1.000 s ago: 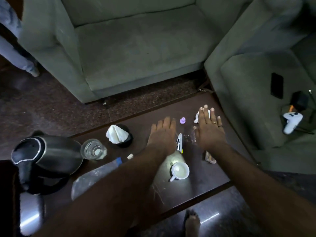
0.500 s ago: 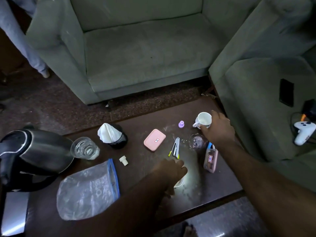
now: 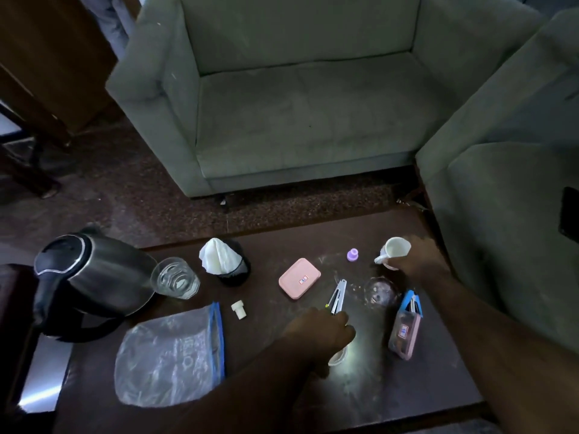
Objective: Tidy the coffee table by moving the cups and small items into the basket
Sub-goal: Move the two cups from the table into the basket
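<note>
My right hand (image 3: pixel 421 258) grips a white cup (image 3: pixel 395 250) at the far right of the dark coffee table (image 3: pixel 275 399). My left hand (image 3: pixel 319 332) is closed over a second white cup (image 3: pixel 340 357) near the table's middle, mostly hiding it. Between the hands lie a pink lid (image 3: pixel 299 278), a small purple cap (image 3: pixel 352 254), a metal clip (image 3: pixel 337 296), a clear glass dish (image 3: pixel 380 291) and a pink box (image 3: pixel 405 327) with a blue lid. No basket is in view.
A steel kettle (image 3: pixel 94 277) stands at the left, with a drinking glass (image 3: pixel 174 278), a black mesh holder with tissue (image 3: pixel 224 261), a small white stopper (image 3: pixel 238 310) and a zip bag (image 3: pixel 170 353) nearby. Green sofas (image 3: pixel 297 114) border the table behind and to the right.
My hands left their flat pose mid-table. The right went to the far cup and gripped it; the left drew back and closed over the near cup. The camera view rose.
</note>
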The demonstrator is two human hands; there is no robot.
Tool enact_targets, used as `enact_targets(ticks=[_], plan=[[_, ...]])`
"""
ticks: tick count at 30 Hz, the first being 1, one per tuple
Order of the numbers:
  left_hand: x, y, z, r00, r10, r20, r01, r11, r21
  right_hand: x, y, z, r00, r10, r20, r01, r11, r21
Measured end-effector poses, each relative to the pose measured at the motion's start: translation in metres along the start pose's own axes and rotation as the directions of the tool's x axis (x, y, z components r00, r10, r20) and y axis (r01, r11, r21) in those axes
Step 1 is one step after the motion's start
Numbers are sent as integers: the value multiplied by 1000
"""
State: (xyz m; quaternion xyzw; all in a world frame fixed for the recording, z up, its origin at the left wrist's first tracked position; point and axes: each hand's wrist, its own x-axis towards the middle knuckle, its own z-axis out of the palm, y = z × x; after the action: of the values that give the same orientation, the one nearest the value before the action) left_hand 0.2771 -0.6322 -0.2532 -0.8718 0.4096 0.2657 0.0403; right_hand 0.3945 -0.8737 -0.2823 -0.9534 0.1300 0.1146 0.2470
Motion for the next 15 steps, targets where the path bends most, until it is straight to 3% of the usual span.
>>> enact_targets(ticks=[5, 10, 15], plan=[[-13, -31, -21, 967, -108, -233, 88, 992, -92, -16, -33, -24, 991, -110, -76, 107, 993, -43], [-45, -92, -91, 925, -289, -247, 231, 943, -239, -34, -102, -66, 978, -207, 24, 208, 972, -104], [-118, -144, -134, 836, -472, -281, 362, 858, -365, -56, -190, -88, 936, -313, 160, 337, 929, -151]])
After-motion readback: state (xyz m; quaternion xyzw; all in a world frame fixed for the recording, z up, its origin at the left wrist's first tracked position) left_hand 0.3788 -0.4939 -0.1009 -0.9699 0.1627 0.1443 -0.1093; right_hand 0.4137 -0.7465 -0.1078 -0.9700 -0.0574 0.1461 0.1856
